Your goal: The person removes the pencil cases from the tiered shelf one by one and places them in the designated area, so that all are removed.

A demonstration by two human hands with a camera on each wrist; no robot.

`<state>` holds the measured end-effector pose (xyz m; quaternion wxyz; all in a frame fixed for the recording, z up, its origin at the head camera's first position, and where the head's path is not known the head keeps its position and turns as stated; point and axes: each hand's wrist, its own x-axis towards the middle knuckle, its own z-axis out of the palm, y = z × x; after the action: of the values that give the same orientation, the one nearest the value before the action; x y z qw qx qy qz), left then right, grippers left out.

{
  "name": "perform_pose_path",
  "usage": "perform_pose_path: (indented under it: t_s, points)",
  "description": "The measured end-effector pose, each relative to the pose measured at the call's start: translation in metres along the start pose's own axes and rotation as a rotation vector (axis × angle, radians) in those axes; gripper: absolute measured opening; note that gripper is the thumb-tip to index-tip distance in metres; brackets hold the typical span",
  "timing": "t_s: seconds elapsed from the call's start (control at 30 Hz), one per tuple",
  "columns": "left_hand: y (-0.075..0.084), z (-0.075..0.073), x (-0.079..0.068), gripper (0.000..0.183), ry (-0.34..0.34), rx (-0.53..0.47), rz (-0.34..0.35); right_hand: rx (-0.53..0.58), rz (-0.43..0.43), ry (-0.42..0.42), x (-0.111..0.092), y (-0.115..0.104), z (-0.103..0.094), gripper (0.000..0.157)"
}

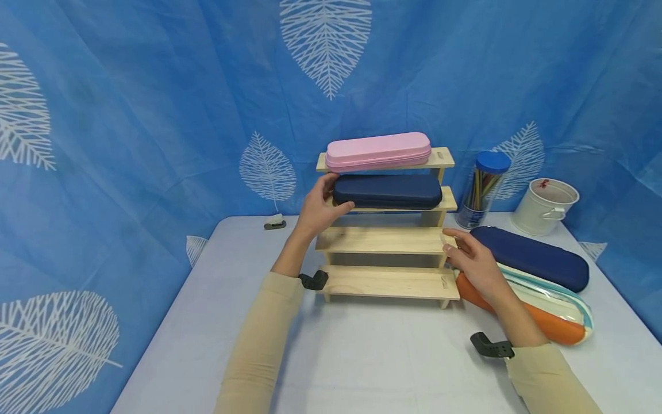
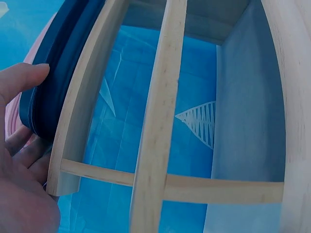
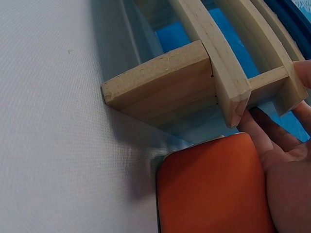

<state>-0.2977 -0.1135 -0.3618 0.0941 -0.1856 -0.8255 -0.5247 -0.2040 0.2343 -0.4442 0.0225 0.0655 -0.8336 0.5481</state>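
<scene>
A stepped wooden rack [image 1: 383, 240] with several shelves stands on the table. Thumb in front and fingers behind, my left hand [image 1: 319, 208] grips the left end of a navy pencil case [image 1: 388, 192], which lies along the second shelf from the top. A pink pencil case [image 1: 377, 150] lies on the top shelf. My right hand [image 1: 477, 265] holds the right end of the shelf below the navy case. In the right wrist view, its thumb [image 3: 302, 72] is at the shelf edge with the fingers underneath.
Right of the rack lie another navy pencil case [image 1: 532, 256] and an orange pencil case with a clear top [image 1: 555, 319]. Behind them stand a blue-lidded jar of pencils [image 1: 483, 187] and a white bucket [image 1: 535, 210]. A small cutter-like object [image 1: 275, 222] lies at the back left.
</scene>
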Motion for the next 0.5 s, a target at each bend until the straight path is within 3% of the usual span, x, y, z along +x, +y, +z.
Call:
perform_pose_path:
  t_s: [0.23,0.5]
  points:
    - [-0.002,-0.004,-0.001,0.084,-0.007,-0.020,0.002,0.004,0.007,0.001,-0.001,-0.001,0.000,0.058]
    - [-0.006,-0.010,-0.004,0.072,-0.021,-0.075,0.047,0.003,0.002,0.000,-0.001,-0.002,0.000,0.058]
